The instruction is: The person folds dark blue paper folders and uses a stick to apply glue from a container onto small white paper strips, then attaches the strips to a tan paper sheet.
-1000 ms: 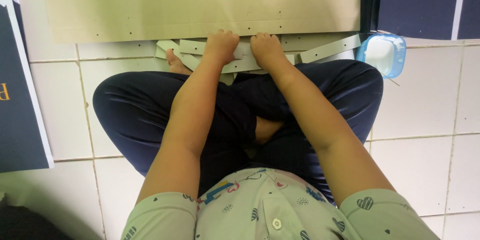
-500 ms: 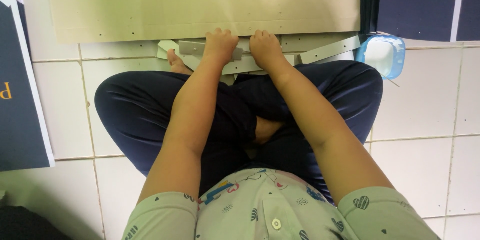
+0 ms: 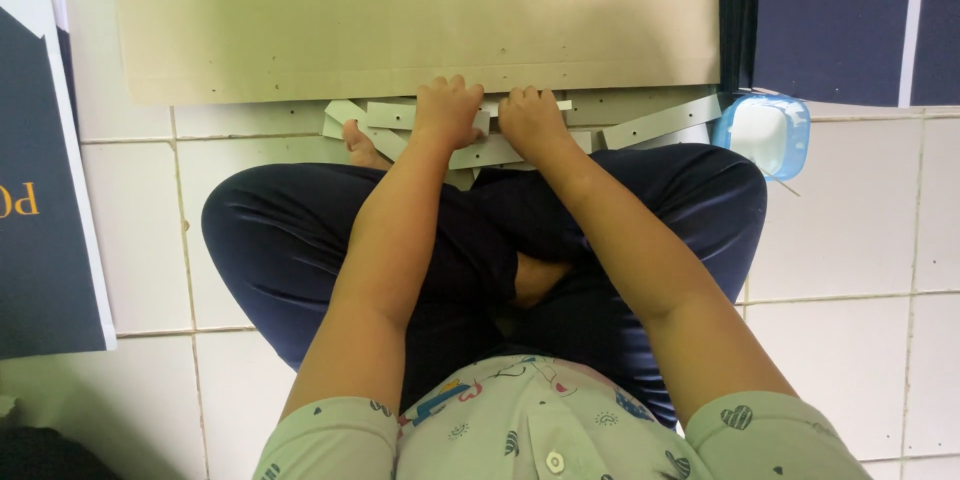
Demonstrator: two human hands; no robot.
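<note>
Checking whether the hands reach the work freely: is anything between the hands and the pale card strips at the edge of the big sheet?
Nothing visible. The left hand and right hand already rest directly on the card strips, which lie along the lower edge of the big sheet.

Pale card strips (image 3: 660, 122), jumbled heap

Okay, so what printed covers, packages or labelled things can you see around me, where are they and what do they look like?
Dark navy cover, far left on the floor: flat rectangle, white edge, gold lettering.
Navy printed sheets, top right: flat rectangles, gold lettering, white stripe.
Small blue tub, right of the right hand: rounded square holding something white, no label visible.
</note>
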